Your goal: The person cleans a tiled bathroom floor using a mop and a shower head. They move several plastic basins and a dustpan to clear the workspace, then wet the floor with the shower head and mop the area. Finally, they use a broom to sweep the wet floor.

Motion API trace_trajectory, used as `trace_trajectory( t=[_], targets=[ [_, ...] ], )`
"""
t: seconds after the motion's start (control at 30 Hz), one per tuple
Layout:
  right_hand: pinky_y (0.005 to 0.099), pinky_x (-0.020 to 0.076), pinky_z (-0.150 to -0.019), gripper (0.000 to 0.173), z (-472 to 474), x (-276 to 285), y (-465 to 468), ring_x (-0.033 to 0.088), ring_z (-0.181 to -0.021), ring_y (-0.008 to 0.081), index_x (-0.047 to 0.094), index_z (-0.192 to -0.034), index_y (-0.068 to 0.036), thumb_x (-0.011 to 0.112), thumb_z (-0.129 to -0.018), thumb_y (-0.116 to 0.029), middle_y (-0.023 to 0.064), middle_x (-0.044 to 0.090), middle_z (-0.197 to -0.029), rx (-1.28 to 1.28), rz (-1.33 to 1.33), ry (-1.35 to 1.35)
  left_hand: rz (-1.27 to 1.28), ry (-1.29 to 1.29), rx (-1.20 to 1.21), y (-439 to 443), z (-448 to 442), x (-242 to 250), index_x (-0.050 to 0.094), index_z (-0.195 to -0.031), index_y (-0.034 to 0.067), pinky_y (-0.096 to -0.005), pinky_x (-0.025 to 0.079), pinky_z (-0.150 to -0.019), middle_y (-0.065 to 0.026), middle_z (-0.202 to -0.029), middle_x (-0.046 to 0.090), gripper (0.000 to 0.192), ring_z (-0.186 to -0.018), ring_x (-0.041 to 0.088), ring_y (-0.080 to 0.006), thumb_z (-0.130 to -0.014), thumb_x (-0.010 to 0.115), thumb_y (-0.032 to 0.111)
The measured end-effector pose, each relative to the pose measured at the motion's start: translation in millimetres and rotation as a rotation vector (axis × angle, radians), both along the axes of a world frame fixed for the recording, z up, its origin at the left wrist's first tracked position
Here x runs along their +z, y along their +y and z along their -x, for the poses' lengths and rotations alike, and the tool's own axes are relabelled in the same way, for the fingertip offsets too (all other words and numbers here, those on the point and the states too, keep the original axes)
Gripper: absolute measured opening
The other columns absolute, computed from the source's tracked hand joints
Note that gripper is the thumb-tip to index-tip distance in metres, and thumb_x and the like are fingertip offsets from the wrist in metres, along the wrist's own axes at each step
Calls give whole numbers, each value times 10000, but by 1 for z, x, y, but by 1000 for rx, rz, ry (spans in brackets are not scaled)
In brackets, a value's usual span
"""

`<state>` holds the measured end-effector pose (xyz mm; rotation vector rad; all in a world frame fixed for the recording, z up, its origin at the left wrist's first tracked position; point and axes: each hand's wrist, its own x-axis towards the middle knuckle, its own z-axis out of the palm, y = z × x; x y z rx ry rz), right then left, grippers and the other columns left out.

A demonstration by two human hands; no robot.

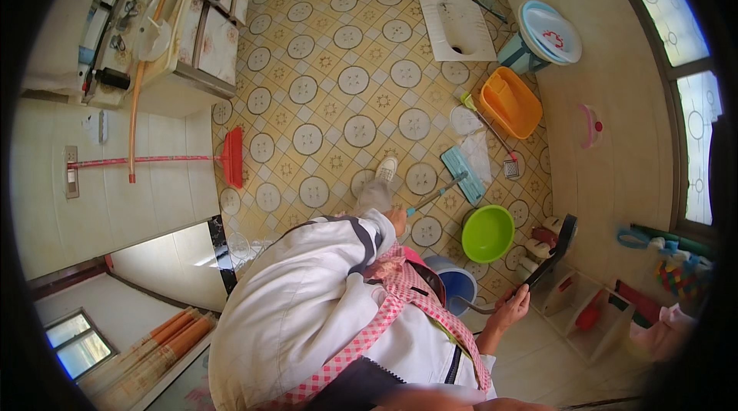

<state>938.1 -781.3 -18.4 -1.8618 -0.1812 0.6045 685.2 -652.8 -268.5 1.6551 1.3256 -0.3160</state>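
My left hand (396,220) is closed around the handle of a blue flat mop (429,199). The mop's rectangular head (463,174) lies on the patterned tile floor, ahead and to the right of my white shoe (387,169). At the lower right, my right hand (510,310) grips a long black object (548,261), seen edge-on, whose exact kind I cannot tell. A curved grey tube (474,304) runs from beside this hand over the blue bucket (458,281). A lime-green basin (488,233) stands on the floor between the mop head and the bucket.
An orange basin (510,102) leans near the right wall, beside a long-handled brush (475,108). Farther back are a squat toilet (457,27) and stacked tubs (548,33). A red broom (232,157) stands left, below a cluttered counter (124,36). Shelves (582,313) stand at lower right.
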Motion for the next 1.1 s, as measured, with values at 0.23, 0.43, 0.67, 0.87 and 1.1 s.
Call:
trace_trajectory(
  t=[0.23,0.43,0.67,0.87,1.1],
  targets=[
    [180,195,-334,234,-21,-2,25,292,-397,12,483,-785,-115,552,-898,-308,-57,418,-560,18,-67,-41,27,-71,30,12,67,34,515,-1087,64,-442,481,-653,-219,-869,621,315,-801,623,-354,-786,536,154],
    [176,195,-335,222,-19,3,56,300,-396,13,488,-792,-124,535,-904,-309,-51,420,-567,49,-35,3,538,-294,460,29,108,95,478,-1046,79,-278,355,-328,-63,-598,496,285,-410,477,-125,-801,599,158],
    [187,199,-328,214,-7,19,73,303,-382,31,489,-815,-102,484,-926,-285,-28,413,-550,5,-194,94,948,-542,462,19,227,203,403,-1219,106,-237,395,-396,-25,-704,542,453,-456,494,-95,-821,615,150],
    [181,232,-353,176,4,17,101,321,-402,22,504,-796,-81,532,-907,-214,-50,419,-554,116,-257,54,470,-503,322,109,119,129,515,-915,51,-236,393,-393,-8,-574,500,237,-453,494,-108,-844,605,258],
    [182,261,-381,191,23,20,123,370,-442,23,497,-761,-66,566,-892,-186,-49,434,-558,204,-277,-18,403,-393,681,126,51,120,433,-685,103,-225,234,-311,40,-501,377,346,-351,309,-63,-874,555,367]
  ],
)
